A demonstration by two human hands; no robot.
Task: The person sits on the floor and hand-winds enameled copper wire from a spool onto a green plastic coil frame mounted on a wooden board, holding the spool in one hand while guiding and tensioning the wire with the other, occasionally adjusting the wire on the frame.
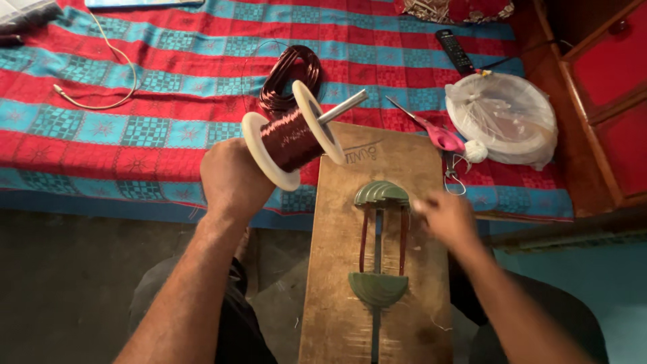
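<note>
Wooden and pale, a board lies across the person's lap, its far end reaching up to the bed. On it sits a winding former: two green ribbed half-round pieces joined by a slim rod, with dark red wire strung lengthwise between them on either side. The right hand hovers just beside the upper green piece, at its right edge; it is blurred, so I cannot tell whether its fingers are pinched on anything or loose. The left hand is raised left of the board, fingers clenched on the near end of a spool with white flanges, wound with copper-brown enamelled wire and tilted, a grey metal axle sticking out of its far side. Beyond it, on the bed's red and turquoise patterned cover, lies a loose coil of the same wire. To the right are pink-handled scissors, a small ball of white thread, and a round white thing in a clear plastic bag. Farther back rest a black remote control and a white cable.
</note>
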